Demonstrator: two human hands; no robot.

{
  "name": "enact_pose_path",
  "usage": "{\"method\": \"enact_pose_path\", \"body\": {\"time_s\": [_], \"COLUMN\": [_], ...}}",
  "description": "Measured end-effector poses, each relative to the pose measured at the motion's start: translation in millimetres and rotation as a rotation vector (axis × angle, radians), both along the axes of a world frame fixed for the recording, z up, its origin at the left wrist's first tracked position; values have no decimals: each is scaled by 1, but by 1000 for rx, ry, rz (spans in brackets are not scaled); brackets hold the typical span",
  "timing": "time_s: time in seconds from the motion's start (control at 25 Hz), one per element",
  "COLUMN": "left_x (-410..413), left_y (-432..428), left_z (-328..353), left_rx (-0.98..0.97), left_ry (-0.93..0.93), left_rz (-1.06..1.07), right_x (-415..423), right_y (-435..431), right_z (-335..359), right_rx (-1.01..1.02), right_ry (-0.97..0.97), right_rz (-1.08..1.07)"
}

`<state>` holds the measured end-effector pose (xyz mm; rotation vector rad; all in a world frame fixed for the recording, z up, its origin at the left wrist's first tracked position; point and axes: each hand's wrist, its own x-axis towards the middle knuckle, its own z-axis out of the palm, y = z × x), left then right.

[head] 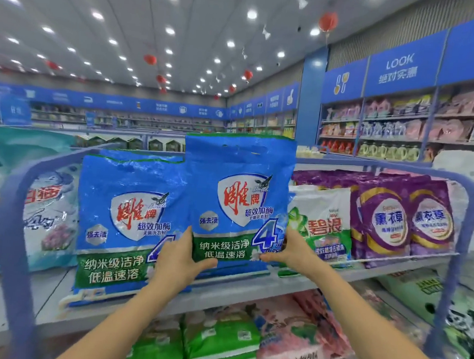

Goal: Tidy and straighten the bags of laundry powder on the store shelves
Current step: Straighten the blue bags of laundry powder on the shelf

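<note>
Blue plastic, printed with a white shield and red characters: the laundry powder bag (237, 196) is upright over the middle of the top shelf (223, 292). Its top stands higher than the matching blue bag (128, 220) just beside it toward the shelf's left end. The left hand (179, 262) grasps its lower left corner, thumb on the front. The right hand (295, 252) grasps the lower right corner. Whether its base touches the shelf cannot be told. Toward the right end stand a green-and-white bag (322, 223) and purple bags (380, 218); a pale teal bag (44, 217) sits at the left end.
</note>
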<state>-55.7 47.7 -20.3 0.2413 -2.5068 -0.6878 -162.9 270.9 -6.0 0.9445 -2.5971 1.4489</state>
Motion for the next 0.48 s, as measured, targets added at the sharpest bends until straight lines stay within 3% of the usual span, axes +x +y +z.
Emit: {"method": "enact_pose_path", "body": {"time_s": [0.2, 0.48], "left_x": [8, 10], "left_y": [11, 17], "left_z": [11, 15], "left_rx": [-225, -213], "left_ry": [-149, -295], "left_rz": [166, 183], "right_x": [-22, -35], "right_y": [1, 1], "right_z": [-7, -3], "right_rx": [117, 198], "right_ry": [32, -51], "right_rz": [127, 260]}}
